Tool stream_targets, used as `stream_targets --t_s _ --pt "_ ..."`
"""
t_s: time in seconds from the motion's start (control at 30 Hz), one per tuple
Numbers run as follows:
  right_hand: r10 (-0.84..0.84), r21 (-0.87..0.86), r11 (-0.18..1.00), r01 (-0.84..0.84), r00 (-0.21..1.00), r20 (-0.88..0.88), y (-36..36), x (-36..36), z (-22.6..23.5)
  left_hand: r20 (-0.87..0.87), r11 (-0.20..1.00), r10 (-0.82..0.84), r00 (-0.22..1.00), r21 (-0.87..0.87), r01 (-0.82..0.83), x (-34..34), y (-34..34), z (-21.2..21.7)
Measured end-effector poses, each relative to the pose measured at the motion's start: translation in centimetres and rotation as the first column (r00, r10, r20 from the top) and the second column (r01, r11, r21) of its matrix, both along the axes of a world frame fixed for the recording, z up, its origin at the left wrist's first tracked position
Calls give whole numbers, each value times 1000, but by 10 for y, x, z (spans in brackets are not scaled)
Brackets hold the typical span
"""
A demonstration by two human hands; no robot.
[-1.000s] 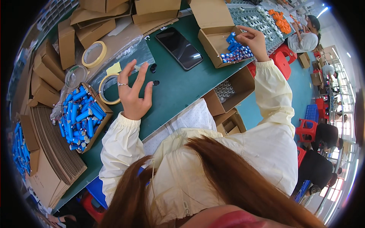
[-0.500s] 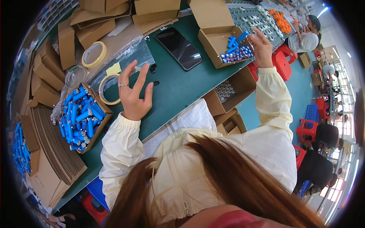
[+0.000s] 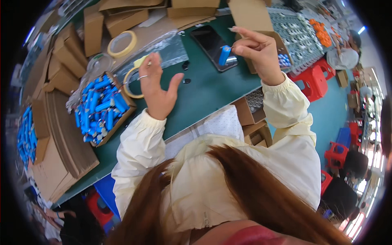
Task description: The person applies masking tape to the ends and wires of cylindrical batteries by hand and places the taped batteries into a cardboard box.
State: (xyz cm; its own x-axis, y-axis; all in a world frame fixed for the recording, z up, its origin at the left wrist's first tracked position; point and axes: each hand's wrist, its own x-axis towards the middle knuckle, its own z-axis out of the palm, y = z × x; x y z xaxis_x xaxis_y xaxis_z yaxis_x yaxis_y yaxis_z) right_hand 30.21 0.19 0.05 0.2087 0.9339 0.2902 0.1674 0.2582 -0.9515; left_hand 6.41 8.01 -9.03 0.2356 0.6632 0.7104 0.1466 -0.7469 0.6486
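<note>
My right hand (image 3: 261,53) pinches a blue cylindrical battery (image 3: 224,55) near its upper end, thumb and forefinger together. The battery hangs over the lower end of a black smartphone (image 3: 204,38) on the green table. An open cardboard box (image 3: 281,43) stands just behind that hand, with batteries (image 3: 283,60) inside, partly hidden by the hand. My left hand (image 3: 157,90) is raised above the table, empty, its thumb spread away from the fingers. It covers part of a roll of yellowish tape (image 3: 126,86). Beside it lie two small black pieces (image 3: 185,65).
At left, a cardboard box (image 3: 130,107) brims with blue batteries, next to stacked cardboard sheets (image 3: 69,134). Another tape roll (image 3: 133,41) and a clear plastic bag (image 3: 173,51) lie farther back. Red stools (image 3: 312,83) and a seated person (image 3: 343,55) are on the right.
My right hand has come left out of the box with a battery, now over the phone. My left hand has turned, fingers closer together. The whole view has shifted slightly.
</note>
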Motion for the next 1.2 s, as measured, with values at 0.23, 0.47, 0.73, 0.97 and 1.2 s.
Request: stream_targets --t_s 0.23,0.47,0.73,0.97,1.2 --pt "234 -46 971 -234 972 -12 43 -57 -1 -20 997 63 998 46 -62 -7 1 22" --pt "319 25 948 -319 948 -15 79 -74 -14 -89 976 192 977 124 -181 -18 6 24" --pt "426 5 903 -429 896 -129 98 -76 -25 141 969 3 990 -245 32 -16 12 15" --pt "492 -1 864 -504 844 -214 96 -73 -47 358 878 -142 923 -386 285 -10 12 9" --pt "465 209 871 -445 884 -56 102 -53 -61 293 899 -187 938 -333 284 -13 12 3"
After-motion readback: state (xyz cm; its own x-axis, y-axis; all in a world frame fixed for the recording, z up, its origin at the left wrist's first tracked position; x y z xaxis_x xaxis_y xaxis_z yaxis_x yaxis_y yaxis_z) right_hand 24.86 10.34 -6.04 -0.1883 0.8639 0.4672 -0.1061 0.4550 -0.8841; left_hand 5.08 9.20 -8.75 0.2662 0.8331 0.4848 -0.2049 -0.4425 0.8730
